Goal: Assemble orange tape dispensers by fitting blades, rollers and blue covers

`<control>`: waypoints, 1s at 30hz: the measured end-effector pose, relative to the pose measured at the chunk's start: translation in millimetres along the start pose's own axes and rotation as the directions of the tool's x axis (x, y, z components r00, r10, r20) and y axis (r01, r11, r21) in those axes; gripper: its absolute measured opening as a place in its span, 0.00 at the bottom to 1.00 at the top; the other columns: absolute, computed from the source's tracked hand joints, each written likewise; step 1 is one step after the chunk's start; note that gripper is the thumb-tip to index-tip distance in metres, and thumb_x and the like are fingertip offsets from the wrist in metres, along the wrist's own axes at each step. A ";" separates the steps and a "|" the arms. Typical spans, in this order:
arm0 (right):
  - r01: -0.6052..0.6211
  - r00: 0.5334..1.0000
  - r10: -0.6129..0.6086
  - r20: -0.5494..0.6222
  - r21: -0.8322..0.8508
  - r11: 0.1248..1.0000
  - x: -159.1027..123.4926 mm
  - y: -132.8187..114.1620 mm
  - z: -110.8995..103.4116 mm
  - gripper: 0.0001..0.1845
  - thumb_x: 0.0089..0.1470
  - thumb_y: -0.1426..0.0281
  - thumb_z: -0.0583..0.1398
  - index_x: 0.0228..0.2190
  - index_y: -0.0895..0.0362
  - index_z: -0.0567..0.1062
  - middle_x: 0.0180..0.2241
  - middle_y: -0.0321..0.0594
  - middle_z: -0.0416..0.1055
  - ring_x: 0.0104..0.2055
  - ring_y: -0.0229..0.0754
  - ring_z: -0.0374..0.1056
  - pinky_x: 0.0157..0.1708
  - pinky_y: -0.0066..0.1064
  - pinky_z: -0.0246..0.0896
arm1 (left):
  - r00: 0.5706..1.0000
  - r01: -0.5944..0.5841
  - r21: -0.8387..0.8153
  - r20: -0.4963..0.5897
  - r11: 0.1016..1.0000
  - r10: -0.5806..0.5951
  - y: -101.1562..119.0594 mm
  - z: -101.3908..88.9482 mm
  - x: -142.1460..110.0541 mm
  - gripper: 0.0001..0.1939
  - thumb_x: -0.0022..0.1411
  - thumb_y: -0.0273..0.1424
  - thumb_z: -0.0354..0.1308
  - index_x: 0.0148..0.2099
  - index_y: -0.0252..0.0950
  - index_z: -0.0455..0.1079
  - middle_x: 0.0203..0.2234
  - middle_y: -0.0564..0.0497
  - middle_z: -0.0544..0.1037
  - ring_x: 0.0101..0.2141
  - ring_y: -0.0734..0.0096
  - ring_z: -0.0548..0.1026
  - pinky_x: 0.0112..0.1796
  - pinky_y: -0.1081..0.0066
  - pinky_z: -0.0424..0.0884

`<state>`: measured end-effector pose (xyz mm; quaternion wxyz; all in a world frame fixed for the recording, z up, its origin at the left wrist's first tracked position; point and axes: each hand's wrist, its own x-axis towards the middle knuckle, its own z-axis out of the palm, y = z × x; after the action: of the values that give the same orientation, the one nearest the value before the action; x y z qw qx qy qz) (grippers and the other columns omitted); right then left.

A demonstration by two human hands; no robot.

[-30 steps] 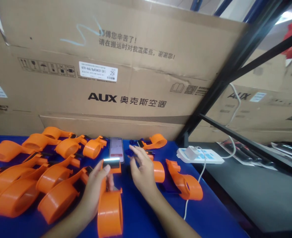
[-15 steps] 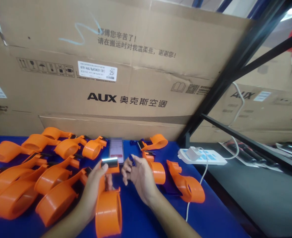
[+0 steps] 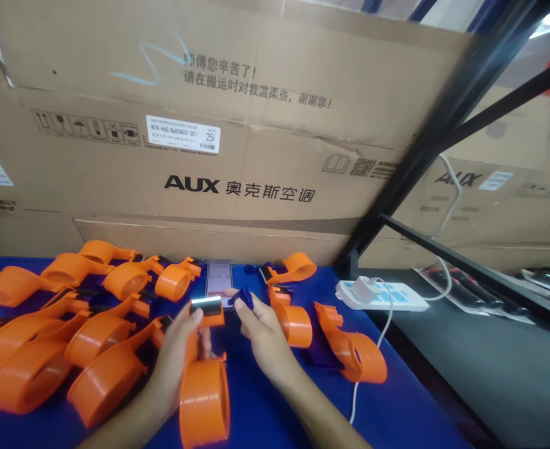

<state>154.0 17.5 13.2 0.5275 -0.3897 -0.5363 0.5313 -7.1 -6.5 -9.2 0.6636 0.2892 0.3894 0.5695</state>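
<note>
An orange tape dispenser (image 3: pixel 204 399) with a toothed metal blade and a black strip at its head is held in my left hand (image 3: pixel 179 349). Its round hub hangs below, toward me. My thumb lies along the black strip. To the right, my right hand (image 3: pixel 260 330) pinches a small dark blue plastic piece (image 3: pixel 244 299) between thumb and fingers. That piece is a short way from the dispenser's head, apart from it. Fingers hide part of the blue piece, so its full shape cannot be made out.
Several orange tape dispensers (image 3: pixel 109 330) crowd the blue tabletop (image 3: pixel 265 421) at left; others (image 3: pixel 354 355) lie at right. A phone (image 3: pixel 219 277) lies behind my hands. A white power strip (image 3: pixel 396 296) with a cable sits beside the black rack post (image 3: pixel 396 181). A large cardboard box (image 3: pixel 256 143) stands behind.
My right hand has turned and its fingers have closed around the blue piece, which now points up and left. My left hand and the dispenser have stayed nearly still.
</note>
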 end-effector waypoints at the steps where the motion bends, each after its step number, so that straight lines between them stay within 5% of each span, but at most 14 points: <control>1: 0.008 1.000 -0.008 0.003 -0.009 1.000 -1.2 -2.2 0.4 0.18 0.60 0.54 0.64 0.43 0.53 0.79 0.23 0.33 0.64 0.23 0.38 0.60 0.20 0.27 0.54 | 1.000 0.007 -0.004 -0.001 1.000 -0.007 0.1 0.1 0.2 0.17 0.62 0.46 0.63 0.34 0.39 0.66 0.17 0.56 0.72 0.16 0.71 0.70 0.20 0.73 0.66; 8: 0.008 0.992 -0.011 -0.128 -0.028 1.000 1.0 -8.5 4.5 0.19 0.59 0.58 0.65 0.48 0.53 0.74 0.32 0.37 0.75 0.24 0.38 0.65 0.21 0.28 0.61 | 1.000 0.010 -0.015 0.001 1.000 -0.010 0.0 2.5 -2.6 0.16 0.62 0.45 0.64 0.37 0.39 0.66 0.18 0.56 0.73 0.17 0.72 0.70 0.21 0.73 0.68; 15: -0.028 0.995 0.023 -0.097 -0.053 0.998 1.3 -0.1 3.9 0.20 0.66 0.52 0.57 0.40 0.53 0.80 0.24 0.33 0.67 0.22 0.36 0.57 0.20 0.26 0.53 | 1.000 0.009 -0.011 -0.025 1.000 -0.009 -3.8 1.4 0.1 0.17 0.61 0.45 0.66 0.39 0.38 0.68 0.20 0.57 0.73 0.19 0.75 0.69 0.22 0.76 0.66; 21: 0.081 0.990 -0.102 -0.102 -0.192 0.978 -5.4 -6.0 7.3 0.19 0.65 0.55 0.60 0.47 0.53 0.82 0.34 0.39 0.72 0.22 0.34 0.61 0.22 0.28 0.60 | 0.999 0.004 -0.024 -0.047 1.000 -0.005 -4.2 2.1 0.4 0.19 0.60 0.47 0.67 0.41 0.38 0.69 0.22 0.56 0.74 0.20 0.76 0.71 0.24 0.76 0.68; 25: 0.193 0.973 -0.212 -0.090 -0.181 0.964 -8.9 -11.8 10.7 0.15 0.65 0.61 0.61 0.49 0.51 0.83 0.44 0.43 0.74 0.35 0.40 0.72 0.35 0.32 0.71 | 0.999 -0.038 0.009 0.007 0.999 0.038 -2.8 2.0 1.7 0.16 0.62 0.45 0.66 0.41 0.38 0.70 0.22 0.56 0.75 0.20 0.77 0.70 0.24 0.77 0.67; 30: 0.293 0.946 -0.321 -0.044 -0.305 0.906 -12.1 -7.4 13.4 0.15 0.66 0.68 0.61 0.52 0.48 0.81 0.45 0.44 0.75 0.44 0.45 0.74 0.43 0.36 0.74 | 0.995 -0.039 -0.077 -0.090 0.996 0.032 -0.4 2.8 1.9 0.15 0.61 0.40 0.68 0.44 0.39 0.70 0.24 0.56 0.77 0.23 0.75 0.74 0.27 0.77 0.71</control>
<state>143.6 2.6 20.3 0.5650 -0.3988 -0.6389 0.3370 -4.4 -4.6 -8.4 0.6464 0.2442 0.3904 0.6084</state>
